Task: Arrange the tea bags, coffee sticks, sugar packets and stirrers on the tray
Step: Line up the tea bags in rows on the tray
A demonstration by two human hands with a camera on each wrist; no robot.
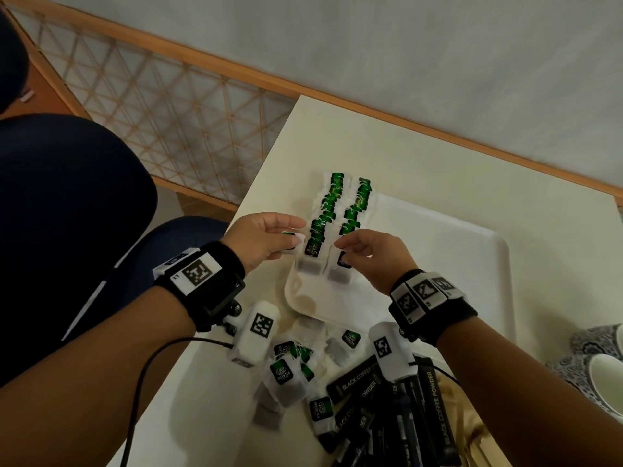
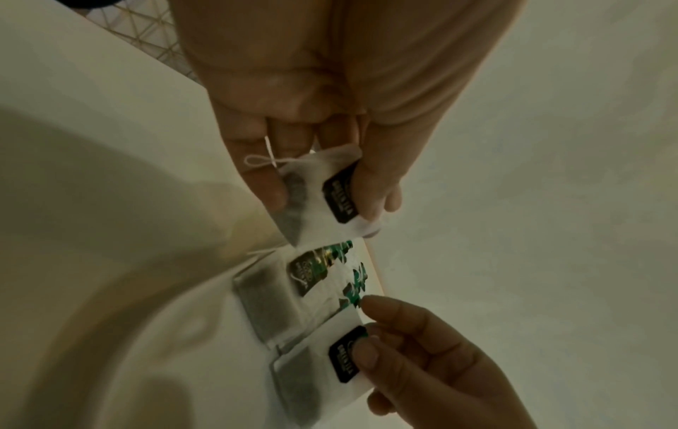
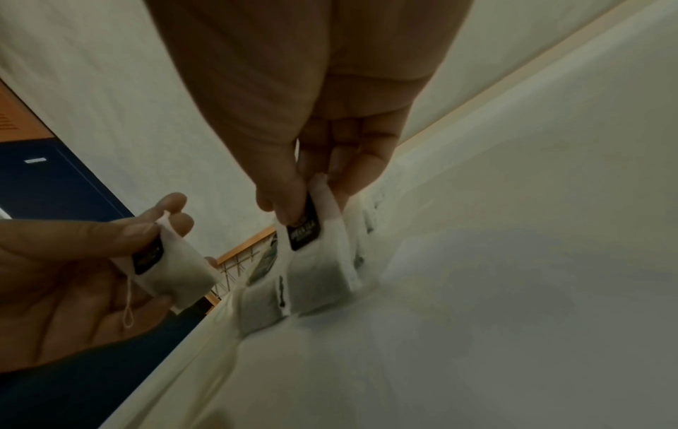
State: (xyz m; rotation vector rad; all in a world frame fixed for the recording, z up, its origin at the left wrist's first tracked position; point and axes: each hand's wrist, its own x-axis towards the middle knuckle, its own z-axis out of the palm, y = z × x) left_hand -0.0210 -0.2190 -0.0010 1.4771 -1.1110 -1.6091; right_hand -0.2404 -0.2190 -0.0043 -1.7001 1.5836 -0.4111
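Note:
A white tray (image 1: 438, 264) lies on the cream table (image 1: 337, 136). Two rows of green-tagged tea bags (image 1: 340, 203) overlap along its left side. My left hand (image 1: 296, 235) hovers just left of the rows and pinches one loose tea bag (image 2: 315, 200) between thumb and fingers, its string dangling. My right hand (image 1: 340, 246) pinches the tag of the nearest tea bag in the right row (image 3: 315, 261), which stands tilted on the tray. Loose tea bags (image 1: 290, 369) and black coffee sticks (image 1: 387, 396) are piled in front of the tray.
Patterned cups (image 1: 600, 362) stand at the right edge. Brown paper items (image 1: 472, 433) lie beside the coffee sticks; I cannot tell what they are. A blue chair (image 1: 67, 214) and a lattice screen (image 1: 151, 106) sit to the left of the table.

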